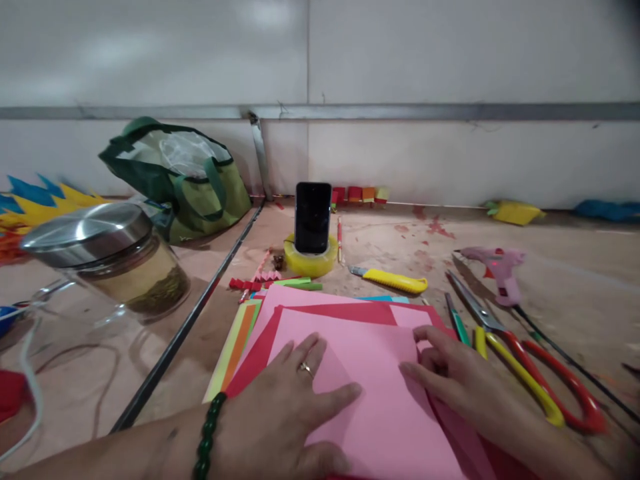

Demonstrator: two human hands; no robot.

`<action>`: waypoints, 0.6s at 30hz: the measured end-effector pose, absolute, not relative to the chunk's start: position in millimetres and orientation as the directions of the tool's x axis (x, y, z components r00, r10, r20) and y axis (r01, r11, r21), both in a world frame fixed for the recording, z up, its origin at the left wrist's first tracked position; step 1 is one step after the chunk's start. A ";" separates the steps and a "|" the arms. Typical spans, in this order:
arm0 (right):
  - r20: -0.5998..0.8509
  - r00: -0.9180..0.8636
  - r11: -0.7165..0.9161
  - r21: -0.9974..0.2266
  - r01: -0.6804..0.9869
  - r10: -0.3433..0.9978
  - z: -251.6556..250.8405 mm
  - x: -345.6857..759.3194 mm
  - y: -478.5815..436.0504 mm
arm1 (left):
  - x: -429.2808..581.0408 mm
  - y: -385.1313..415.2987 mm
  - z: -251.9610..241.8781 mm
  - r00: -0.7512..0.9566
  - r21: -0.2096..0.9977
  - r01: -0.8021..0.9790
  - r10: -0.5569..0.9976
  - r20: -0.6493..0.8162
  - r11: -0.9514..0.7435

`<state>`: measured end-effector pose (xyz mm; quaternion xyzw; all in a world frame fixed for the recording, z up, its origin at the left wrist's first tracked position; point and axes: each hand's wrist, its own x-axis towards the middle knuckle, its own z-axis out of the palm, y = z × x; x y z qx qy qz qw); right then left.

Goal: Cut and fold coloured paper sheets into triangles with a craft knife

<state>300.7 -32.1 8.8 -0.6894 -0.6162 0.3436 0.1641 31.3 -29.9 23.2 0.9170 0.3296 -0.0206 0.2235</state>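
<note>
A sheet of pink paper [373, 380] lies uppermost on a stack of coloured sheets. My left hand [285, 407], with a ring and a green bead bracelet, rests on it with the fingers spread. At the sheet's right edge my right hand [450, 373] has its fingers curled, the thumb on top and the edge between thumb and fingers. Underneath show red paper [257, 347] and, further left, orange and yellow-green strips [234, 347]. Folded red and pink paper pieces [255, 280] lie just behind the stack.
To the right are red-and-yellow-handled scissors [525, 373], a pink glue gun [500, 267] and a yellow utility knife [395, 279]. A phone [313, 217] stands in a tape roll [310, 263] behind. Leftward are a lidded glass jar [135, 287] and a green bag [200, 200].
</note>
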 end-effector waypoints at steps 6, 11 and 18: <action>0.260 -0.270 0.350 -0.340 0.873 0.927 10.7 301.4 -53.1 | 32.4 -34.2 14.6 0.827 0.258 0.557 0.555 -0.089 -0.789; 0.100 -0.736 0.721 -0.328 0.611 0.669 31.8 259.3 -73.7 | 31.2 -34.0 11.3 0.826 0.227 0.559 0.558 -0.076 -0.797; -0.047 -0.819 0.796 -0.209 0.568 0.572 10.5 232.1 -76.2 | 30.2 -33.0 10.9 0.846 0.240 0.524 0.532 -0.040 -0.817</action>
